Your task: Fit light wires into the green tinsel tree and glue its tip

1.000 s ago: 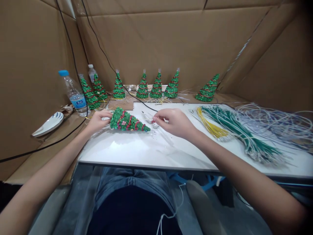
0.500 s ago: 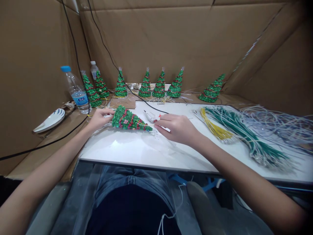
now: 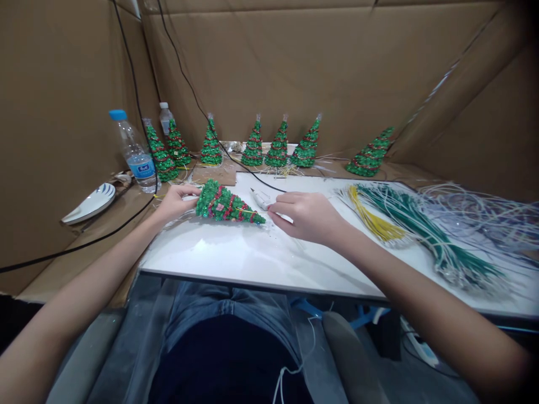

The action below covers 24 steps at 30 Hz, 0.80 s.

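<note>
Left hand [image 3: 174,201] curled on the base of a lying green beaded tree [image 3: 227,206], tip toward 3 o'clock, right hand [image 3: 307,216] loosely cupped at the tip, grip unclear, white board [image 3: 236,255] beneath.

- The left hand [image 3: 174,200] is stretched forward, with its fingers curled in a grip.
- The right hand [image 3: 305,216] lies palm down, with its fingers pinched together.
</note>
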Each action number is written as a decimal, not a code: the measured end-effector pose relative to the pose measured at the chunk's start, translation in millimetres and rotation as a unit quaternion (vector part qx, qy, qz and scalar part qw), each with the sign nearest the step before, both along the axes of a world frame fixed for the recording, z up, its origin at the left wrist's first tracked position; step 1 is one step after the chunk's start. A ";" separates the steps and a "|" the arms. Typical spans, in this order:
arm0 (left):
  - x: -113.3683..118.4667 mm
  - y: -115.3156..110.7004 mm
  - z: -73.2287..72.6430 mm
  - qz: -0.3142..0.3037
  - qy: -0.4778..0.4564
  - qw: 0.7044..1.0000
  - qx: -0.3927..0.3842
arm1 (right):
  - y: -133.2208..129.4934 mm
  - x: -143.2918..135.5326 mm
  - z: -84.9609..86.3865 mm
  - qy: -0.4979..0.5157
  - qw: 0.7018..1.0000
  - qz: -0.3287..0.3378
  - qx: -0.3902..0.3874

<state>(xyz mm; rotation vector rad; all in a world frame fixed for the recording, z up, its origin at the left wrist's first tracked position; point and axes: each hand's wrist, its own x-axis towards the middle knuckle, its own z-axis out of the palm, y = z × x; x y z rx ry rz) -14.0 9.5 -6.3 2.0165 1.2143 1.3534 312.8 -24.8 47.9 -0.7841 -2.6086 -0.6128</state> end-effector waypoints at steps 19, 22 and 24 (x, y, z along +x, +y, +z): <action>4.5 -0.8 4.3 -0.013 0.004 1.000 -0.001 | -0.7 -31.9 18.9 -0.011 0.995 -0.070 -0.074; 5.4 1.0 3.3 -0.023 0.005 1.000 -0.006 | 2.4 -34.2 12.6 -0.020 0.993 -0.068 -0.090; 5.7 2.3 2.4 -0.030 0.005 0.999 -0.014 | 6.0 -34.2 6.7 -0.019 0.993 -0.063 -0.103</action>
